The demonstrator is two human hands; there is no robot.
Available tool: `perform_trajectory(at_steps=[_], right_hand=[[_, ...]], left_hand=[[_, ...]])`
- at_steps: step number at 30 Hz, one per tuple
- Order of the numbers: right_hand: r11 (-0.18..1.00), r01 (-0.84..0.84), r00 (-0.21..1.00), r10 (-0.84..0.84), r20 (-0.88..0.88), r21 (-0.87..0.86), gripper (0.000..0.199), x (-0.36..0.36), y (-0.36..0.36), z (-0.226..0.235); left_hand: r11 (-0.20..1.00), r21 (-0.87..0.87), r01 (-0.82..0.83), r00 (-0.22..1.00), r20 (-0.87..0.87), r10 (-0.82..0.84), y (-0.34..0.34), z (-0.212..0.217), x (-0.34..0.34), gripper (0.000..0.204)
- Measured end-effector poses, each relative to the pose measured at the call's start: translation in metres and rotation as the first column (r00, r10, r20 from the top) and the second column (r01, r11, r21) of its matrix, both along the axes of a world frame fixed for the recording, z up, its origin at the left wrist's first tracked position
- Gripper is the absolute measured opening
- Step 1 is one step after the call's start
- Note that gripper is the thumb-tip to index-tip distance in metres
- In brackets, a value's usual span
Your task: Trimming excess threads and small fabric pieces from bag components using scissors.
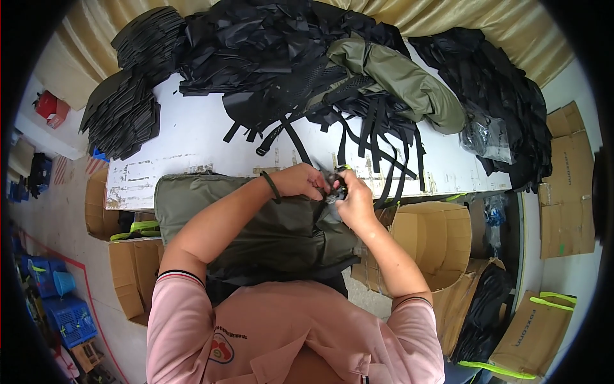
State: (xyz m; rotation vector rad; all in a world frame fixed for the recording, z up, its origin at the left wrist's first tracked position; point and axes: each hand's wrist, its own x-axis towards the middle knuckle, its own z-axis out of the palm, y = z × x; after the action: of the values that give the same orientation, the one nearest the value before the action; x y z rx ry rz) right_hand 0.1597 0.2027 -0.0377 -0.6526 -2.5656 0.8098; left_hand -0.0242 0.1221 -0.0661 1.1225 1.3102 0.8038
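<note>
An olive-green fabric bag (256, 237) lies across my lap against the table's near edge. Above its right part, my left hand (300, 181) and my right hand (355, 200) meet with fingers pinched together. Between them is a small dark, partly shiny bundle (331, 184); the fingers cover much of it, so its kind is unclear. Just beyond my left hand, a black strap (294, 137) with a buckle (262, 152) comes down from the heap on the table. The bag's fabric is bunched below my right hand.
Black fabric pieces (249, 45) are heaped along the back of the white table (185, 128), with stacked dark panels (125, 112) at left. An olive bag (409, 83) with dangling straps lies at right. Cardboard boxes (428, 240) flank me. Blue crates (70, 320) stand on the left floor.
</note>
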Motion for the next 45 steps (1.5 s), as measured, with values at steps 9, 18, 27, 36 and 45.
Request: perform_trajectory(at_steps=[9, 18, 27, 36, 45], right_hand=[[0.938, 0.211, 0.902, -0.295, -0.317, -0.274, 0.036, -0.002, -0.001, -0.025], [0.930, 0.255, 0.872, -0.340, -0.352, -0.267, 0.036, -0.006, -0.005, -0.022], [0.812, 0.361, 0.732, -0.551, -0.401, -0.458, 0.025, 0.025, 0.062, -0.025], [0.980, 0.197, 0.980, -0.197, 0.000, 0.008, 0.035, 0.058, 0.040, 0.040], [0.905, -0.270, 0.883, 0.098, 0.460, 0.327, 0.032, 0.073, 0.052, 0.065]], left_hand=[[0.999, 0.047, -0.003, 0.959, 0.284, -0.011, 0.012, -0.007, -0.001, 0.016], [0.997, 0.072, 0.015, 0.959, 0.280, -0.035, 0.013, 0.005, -0.003, 0.015], [0.946, 0.148, 0.290, 0.935, 0.169, -0.313, -0.002, 0.006, 0.009, 0.021], [0.990, 0.072, 0.120, 0.975, 0.180, -0.131, -0.002, -0.005, 0.000, 0.027], [0.992, -0.004, 0.125, 0.979, 0.163, -0.123, -0.004, 0.012, 0.002, 0.024]])
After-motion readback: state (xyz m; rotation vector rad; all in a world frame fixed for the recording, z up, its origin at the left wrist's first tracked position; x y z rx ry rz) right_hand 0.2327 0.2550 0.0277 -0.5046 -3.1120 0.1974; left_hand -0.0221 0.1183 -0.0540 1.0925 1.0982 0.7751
